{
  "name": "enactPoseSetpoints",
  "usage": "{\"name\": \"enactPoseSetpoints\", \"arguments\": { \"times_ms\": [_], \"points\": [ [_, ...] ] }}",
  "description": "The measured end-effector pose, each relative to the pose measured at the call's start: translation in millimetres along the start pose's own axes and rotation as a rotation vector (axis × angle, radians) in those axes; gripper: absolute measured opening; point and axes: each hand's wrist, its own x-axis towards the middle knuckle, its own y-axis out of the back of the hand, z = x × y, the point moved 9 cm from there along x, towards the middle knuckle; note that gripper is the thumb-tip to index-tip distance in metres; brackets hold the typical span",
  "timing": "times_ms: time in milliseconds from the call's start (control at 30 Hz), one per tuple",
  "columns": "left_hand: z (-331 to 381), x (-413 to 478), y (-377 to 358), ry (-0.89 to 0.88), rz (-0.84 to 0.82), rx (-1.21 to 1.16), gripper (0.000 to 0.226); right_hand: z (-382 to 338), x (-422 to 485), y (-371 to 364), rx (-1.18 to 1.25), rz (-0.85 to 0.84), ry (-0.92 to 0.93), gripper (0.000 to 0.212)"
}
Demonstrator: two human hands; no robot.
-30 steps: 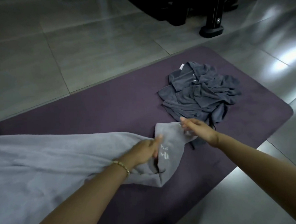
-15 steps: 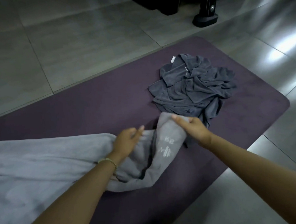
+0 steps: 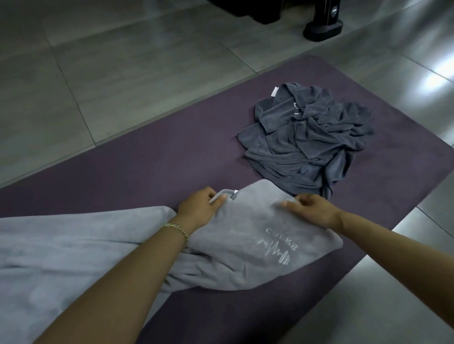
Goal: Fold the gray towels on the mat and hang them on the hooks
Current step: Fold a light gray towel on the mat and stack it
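The light towel (image 3: 250,239) lies partly spread on the purple mat (image 3: 141,171), its printed end turned toward the far side. The left grip (image 3: 199,210) pinches that end's corner by the loop, and the right grip (image 3: 314,210) pinches the other corner. Just beyond the right grip, a dark towel (image 3: 306,141) sits crumpled on the mat. Tiled floor (image 3: 110,72) surrounds the mat, with a black stand (image 3: 323,27) farther off.
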Motion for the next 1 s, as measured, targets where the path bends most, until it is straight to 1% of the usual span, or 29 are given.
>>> {"name": "enactPoseSetpoints", "arguments": {
  "times_ms": [100,167,200,233,300,333,400,467,567,633,700,767,867,933,967,1000],
  "points": [
    [2,13,-9,-0.004,-0.034,-0.124,0.036,2,10,-5,-0.008,0.004,-0.02,0.04],
    [6,19,-6,-0.038,0.002,-0.195,0.025,6,10,-6,0.016,-0.033,-0.025,0.039],
    [8,23,-3,-0.048,0.013,-0.257,0.02,8,9,-5,0.063,-0.068,-0.027,0.039],
    [10,29,2,-0.05,0.012,-0.303,0.021,9,9,-4,0.142,-0.114,-0.03,0.039],
    [19,44,14,-0.05,-0.016,-0.289,0.025,5,9,1,0.333,-0.19,-0.015,0.037],
    [24,52,19,-0.042,-0.04,-0.26,0.025,2,12,7,0.383,-0.203,0.006,0.038],
    [32,63,15,-0.011,-0.114,-0.218,0.029,-4,18,17,0.344,-0.18,0.036,0.04],
    [34,63,-4,-0.005,-0.169,-0.211,0.032,-3,23,17,0.235,-0.166,0.03,0.046],
    [29,57,-19,-0.029,-0.089,-0.218,0.031,8,26,2,0.077,-0.204,-0.001,0.052],
    [27,54,-24,-0.037,-0.085,-0.197,0.032,9,29,0,0.099,-0.173,0.016,0.055],
    [26,49,-30,-0.027,-0.123,-0.227,0.033,7,33,0,0.146,-0.156,0.022,0.058],
    [23,43,-32,0.015,-0.168,-0.308,0.036,5,33,-4,0.159,-0.23,0.008,0.061],
    [19,40,-22,0.111,-0.274,-0.357,0.047,7,26,-11,0.201,-0.403,-0.052,0.043],
    [26,45,-11,0.177,-0.34,-0.465,0.043,2,22,-10,0.297,-0.488,-0.065,0.033],
    [36,53,-2,0.179,-0.331,-0.537,0.04,-5,23,-4,0.357,-0.496,-0.051,0.032],
    [52,65,11,0.155,-0.287,-0.6,0.037,-13,26,4,0.427,-0.475,-0.032,0.033]
  ]
}}
